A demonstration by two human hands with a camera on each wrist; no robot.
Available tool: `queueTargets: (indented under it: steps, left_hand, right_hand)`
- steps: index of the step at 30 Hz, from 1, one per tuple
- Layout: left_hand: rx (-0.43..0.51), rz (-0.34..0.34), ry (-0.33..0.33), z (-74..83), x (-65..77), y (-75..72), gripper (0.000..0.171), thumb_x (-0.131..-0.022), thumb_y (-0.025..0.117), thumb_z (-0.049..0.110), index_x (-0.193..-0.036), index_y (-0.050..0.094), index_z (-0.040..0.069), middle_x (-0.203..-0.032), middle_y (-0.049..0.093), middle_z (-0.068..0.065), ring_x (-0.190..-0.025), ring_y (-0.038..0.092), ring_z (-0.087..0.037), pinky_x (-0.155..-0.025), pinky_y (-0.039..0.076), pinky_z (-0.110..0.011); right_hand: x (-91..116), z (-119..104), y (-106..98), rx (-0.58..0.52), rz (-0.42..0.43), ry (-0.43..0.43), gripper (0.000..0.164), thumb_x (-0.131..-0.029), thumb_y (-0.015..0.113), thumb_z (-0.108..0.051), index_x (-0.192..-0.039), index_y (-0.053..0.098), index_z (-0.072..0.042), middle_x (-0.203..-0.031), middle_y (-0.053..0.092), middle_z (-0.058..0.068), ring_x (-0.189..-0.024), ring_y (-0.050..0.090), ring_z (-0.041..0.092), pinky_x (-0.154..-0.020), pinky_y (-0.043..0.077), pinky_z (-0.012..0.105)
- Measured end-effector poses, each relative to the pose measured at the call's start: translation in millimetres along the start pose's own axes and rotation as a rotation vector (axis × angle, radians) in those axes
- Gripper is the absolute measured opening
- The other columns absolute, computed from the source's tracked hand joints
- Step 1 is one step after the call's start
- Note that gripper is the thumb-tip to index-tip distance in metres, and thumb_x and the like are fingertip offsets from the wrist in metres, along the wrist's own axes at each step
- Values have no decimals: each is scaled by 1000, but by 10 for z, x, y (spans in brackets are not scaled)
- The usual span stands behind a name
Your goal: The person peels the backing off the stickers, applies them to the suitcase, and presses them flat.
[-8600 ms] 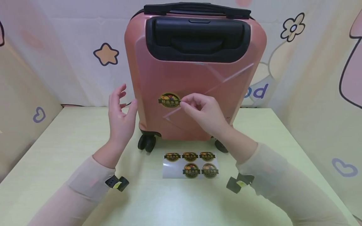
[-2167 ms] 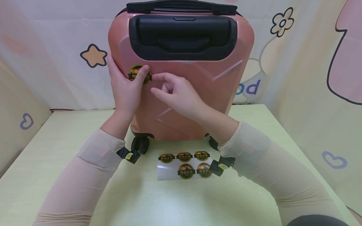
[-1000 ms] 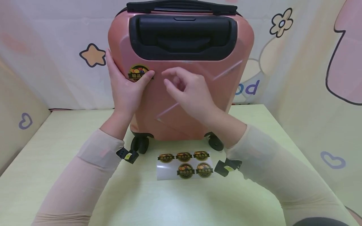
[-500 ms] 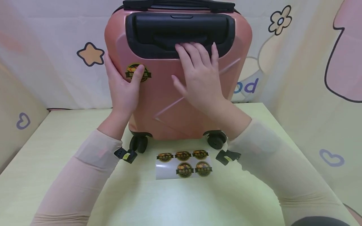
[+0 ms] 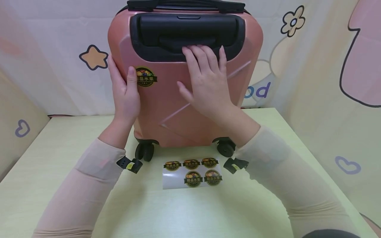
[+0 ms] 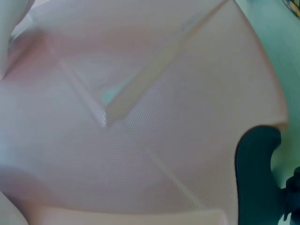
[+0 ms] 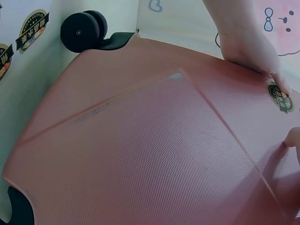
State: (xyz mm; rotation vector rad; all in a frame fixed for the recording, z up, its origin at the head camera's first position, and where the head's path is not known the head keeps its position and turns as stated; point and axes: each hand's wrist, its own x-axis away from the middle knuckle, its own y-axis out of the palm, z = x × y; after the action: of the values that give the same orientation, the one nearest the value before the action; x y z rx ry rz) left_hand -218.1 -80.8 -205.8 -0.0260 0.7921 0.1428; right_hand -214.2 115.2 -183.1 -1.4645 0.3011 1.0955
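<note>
A pink hard-shell suitcase (image 5: 172,99) stands upright on the table, its black handle recess (image 5: 148,53) facing me. On its upper left front sits a round fruit sticker (image 5: 147,78) with a dark banner. My left hand (image 5: 125,94) lies against the suitcase's left side, thumb up at the sticker's left edge and covering a little of it. The right hand (image 5: 209,84) is spread over the front, fingertips at the lower part of the handle recess, thumb pointing left. In the right wrist view, the left hand (image 7: 248,44) touches the shell beside the sticker (image 7: 281,97).
A white sheet (image 5: 172,181) with several more fruit stickers lies on the table (image 5: 178,215) before the suitcase. Black wheels (image 5: 225,148) support the suitcase. Behind hangs a patterned cloth (image 5: 59,49), with more cloth at both sides.
The sticker, pinched by the right hand earlier, now lies on the suitcase's upper left. The right hand has risen to the handle recess; the left thumb has slid left off most of the sticker.
</note>
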Motion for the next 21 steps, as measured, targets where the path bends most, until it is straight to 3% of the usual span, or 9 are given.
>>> queueTargets:
  steps: [4, 8, 11, 15, 21]
  left_hand:
    - [4, 0, 7, -9, 7, -17, 60, -98, 42, 21, -145, 10, 0, -138, 33, -7, -124, 33, -10, -102, 31, -26]
    - [-22, 19, 11, -14, 11, 20, 89, -83, 67, 38, -145, 14, 4, -132, 40, -4, -119, 39, -13, -98, 37, -28]
    - [-48, 38, -18, 1, 19, 64, 105, -73, 77, 37, -146, 9, 6, -134, 37, 0, -121, 38, -11, -98, 38, -27]
    - [-70, 56, -16, 14, 31, 67, 99, -75, 77, 23, -145, 11, 6, -134, 37, 0, -121, 38, -10, -97, 39, -27]
    - [-87, 43, 18, 23, 30, 58, 90, -79, 72, 20, -144, 11, 3, -132, 36, -4, -120, 37, -10, -98, 37, -27]
  right_hand:
    - [0, -4, 12, 4, 5, -3, 66, -89, 53, -41, -140, 36, -4, -139, 38, 15, -130, 27, 29, -110, -1, 49]
    - [14, 4, 23, 8, 17, -3, 67, -88, 54, -42, -140, 37, -3, -139, 39, 16, -130, 27, 30, -110, -2, 49]
    - [18, 2, 35, 7, 22, 1, 67, -88, 54, -42, -140, 37, -3, -139, 39, 16, -131, 26, 30, -110, -1, 50]
    - [13, -20, 60, 8, 19, 3, 68, -87, 54, -42, -140, 36, -3, -138, 38, 16, -132, 25, 30, -110, 0, 50]
    - [13, -22, 59, 11, 27, 2, 69, -87, 54, -43, -140, 36, -4, -139, 38, 16, -132, 25, 29, -110, -1, 49]
